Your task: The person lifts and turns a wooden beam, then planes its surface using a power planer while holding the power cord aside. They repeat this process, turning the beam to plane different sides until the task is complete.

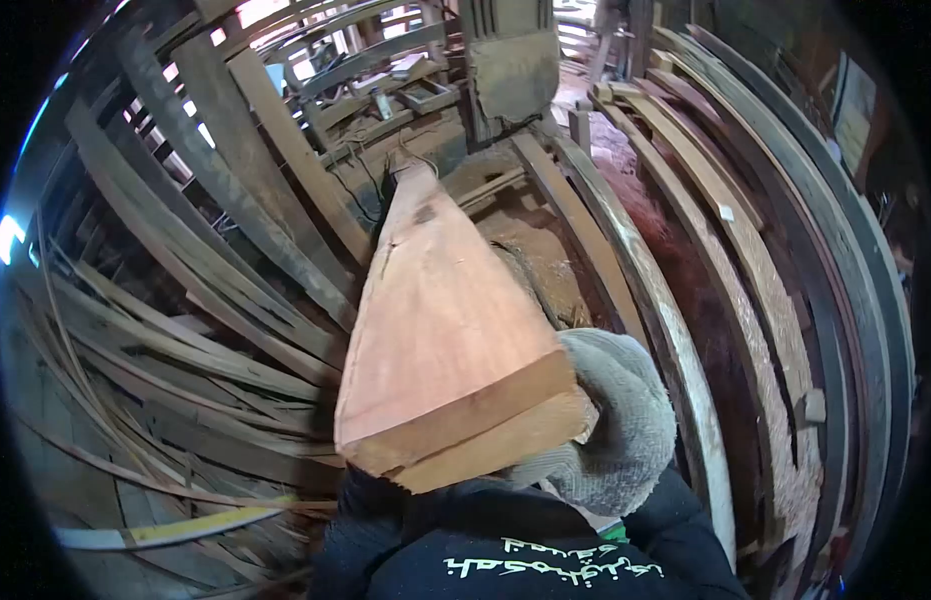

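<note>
Two long reddish wooden planks, stacked flat, run away from me toward a sawmill machine. Their cut near end sits just in front of my chest. My right hand, in a grey knitted glove, wraps the right corner of that near end and grips it. My dark jacket with light lettering fills the bottom of the view. A dark sleeve reaches under the left side of the planks. My left hand is hidden beneath them.
Curved dark boards are piled in a fan on the left. Long bent planks lean in rows on the right. Sawdust covers the floor under the planks. A yellowish strip lies at lower left.
</note>
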